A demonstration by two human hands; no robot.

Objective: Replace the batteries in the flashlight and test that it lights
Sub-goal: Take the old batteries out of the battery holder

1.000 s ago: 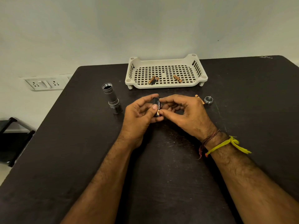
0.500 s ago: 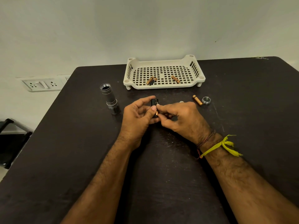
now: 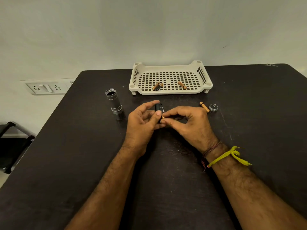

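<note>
Since a second ago the right hand (image 3: 187, 125) has slid in closer, uncovering the loose battery (image 3: 204, 107) beside the tail cap (image 3: 213, 107). Nearest me, the left hand (image 3: 142, 121) curls its fingers and thumb round the black battery holder (image 3: 159, 110), while the right thumb and forefinger pinch a copper-tipped cell at its lower end. Further left, the flashlight body (image 3: 115, 103) stands open-mouthed on the dark table (image 3: 83, 155). Beyond, the cream basket (image 3: 169, 66) holds three batteries.

Three batteries (image 3: 157, 86) lay in one white perforated tray (image 3: 171, 92), and a fourth battery (image 3: 204, 107) lay loose on the surface (image 3: 83, 146). There was one flashlight body (image 3: 114, 103), one tail cap (image 3: 213, 107), one battery holder (image 3: 159, 110) and two hands (image 3: 141, 120).
</note>
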